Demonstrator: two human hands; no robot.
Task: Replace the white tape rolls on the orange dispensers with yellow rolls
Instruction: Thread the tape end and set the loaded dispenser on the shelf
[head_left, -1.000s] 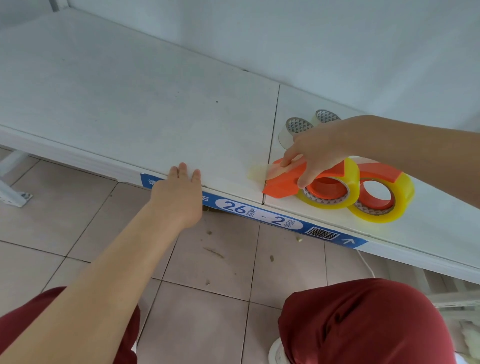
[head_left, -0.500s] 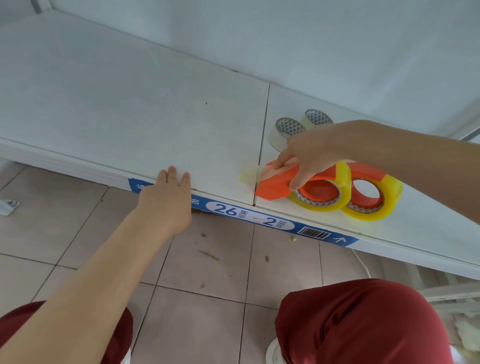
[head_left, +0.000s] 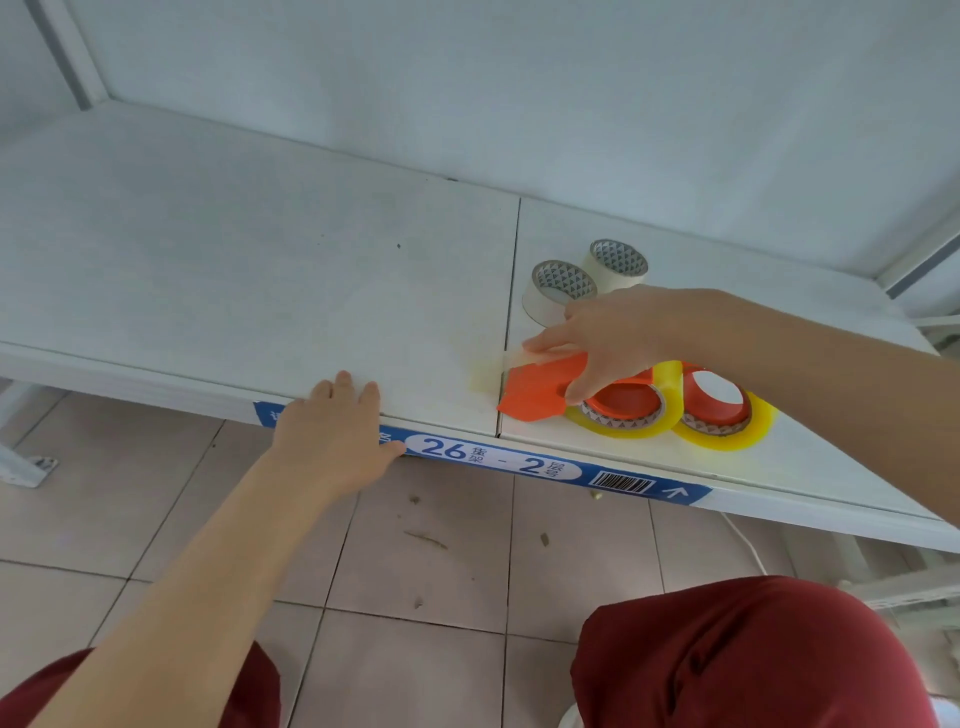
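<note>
On the front edge of the shelf (head_left: 156, 371) before me runs a blue label strip (head_left: 483, 457) reading "26" and "2", each followed by small characters I cannot make out, then a barcode (head_left: 621, 482) and a white arrow (head_left: 675, 491).

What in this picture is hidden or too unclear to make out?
- Head view: the right hand covers the top of the near orange dispenser, so its grip there is hidden.
- The left hand covers the start of the blue shelf label.
- The label's small characters and barcode are too small to read.
- The near white roll is partly behind the right hand.
</note>
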